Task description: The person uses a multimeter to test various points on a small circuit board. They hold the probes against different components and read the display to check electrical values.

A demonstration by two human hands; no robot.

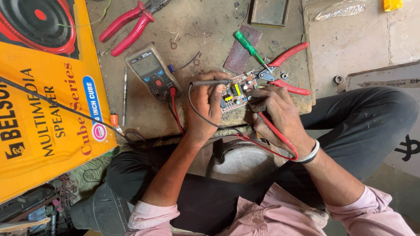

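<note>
Both forearms are extended forward from pink sleeves that are rolled up near the elbows. The left hand point(205, 107) is seen from its back, with the wrist held straight and the fingers curled inward, so that a closed grip is formed; the thumb is pressed toward the index finger. The right hand point(278, 109) is placed just beside it, also seen from the back, with the fingers bent down and gathered together at the tips. The right wrist is slightly turned inward, and a white band is worn around it. The two hands are kept near each other, but no touching between them is seen.
</note>
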